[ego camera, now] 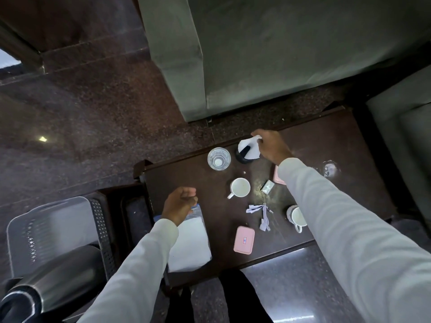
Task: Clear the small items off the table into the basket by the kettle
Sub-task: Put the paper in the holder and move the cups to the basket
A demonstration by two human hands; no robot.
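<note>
On the dark wooden table (pixel 326 145) my right hand (pixel 271 145) reaches to the far edge and pinches a white tissue (pixel 248 145) that stands in a round black holder (pixel 243 157). My left hand (pixel 179 206) hovers loosely curled, holding nothing, above a clear bag of white paper (pixel 193 243). A glass of water (pixel 218 158), a white cup (pixel 240 187), a second cup (pixel 297 216), a small silver box (pixel 267 186), a crumpled paper strip (pixel 262 214) and a pink case (pixel 244 240) lie on the table. A grey plastic basket (pixel 49 229) sits low left beside a steel kettle (pixel 60 283).
A second pink item (pixel 278 179) shows partly under my right sleeve. A grey sofa (pixel 256 54) stands beyond the table, and another seat (pixel 405 145) is at the right. A dark low stand (pixel 133 215) sits between the basket and the table. The floor is dark speckled stone.
</note>
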